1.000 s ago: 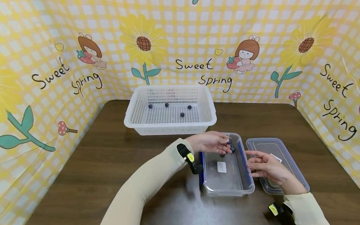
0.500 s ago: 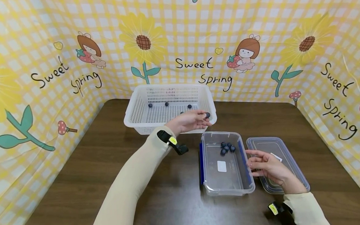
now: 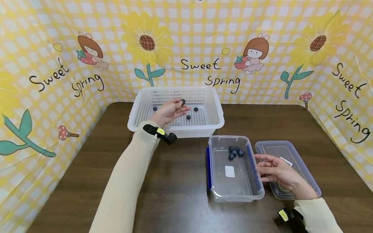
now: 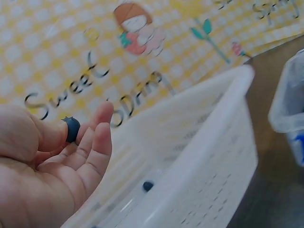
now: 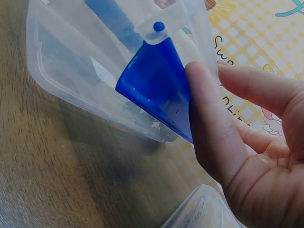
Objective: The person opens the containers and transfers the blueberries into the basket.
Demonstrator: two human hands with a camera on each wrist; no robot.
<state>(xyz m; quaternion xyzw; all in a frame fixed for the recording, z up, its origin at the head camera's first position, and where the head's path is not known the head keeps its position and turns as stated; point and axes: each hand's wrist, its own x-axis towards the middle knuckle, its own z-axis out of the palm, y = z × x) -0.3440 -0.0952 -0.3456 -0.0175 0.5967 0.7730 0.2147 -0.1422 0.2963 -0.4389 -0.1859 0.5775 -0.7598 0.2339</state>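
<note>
My left hand (image 3: 170, 112) is over the white plastic basket (image 3: 174, 133), pinching a blueberry (image 4: 72, 129) between thumb and fingertip. Beneath and around it, more blueberries lie spread on the basket floor, one of them a blueberry (image 3: 188, 117) near the front. My right hand (image 3: 281, 175) rests its fingers, fairly straight, against the right side of a clear storage container (image 3: 237, 197). In the right wrist view its thumb touches the blue latch (image 5: 154, 80), which hangs outward. Several blueberries (image 3: 235, 152) are grouped at the far end inside the container.
A clear lid (image 3: 296, 157) with a bluish rim lies flat to the right of the container, partly under my right hand. The dark wooden table (image 3: 92, 176) is bordered by a yellow checked cloth (image 3: 198, 32) at the back and sides.
My left hand has gone from inside the container leftward and back to over the basket, carrying a blueberry. More berries in the container are now uncovered. My right hand has stayed in place.
</note>
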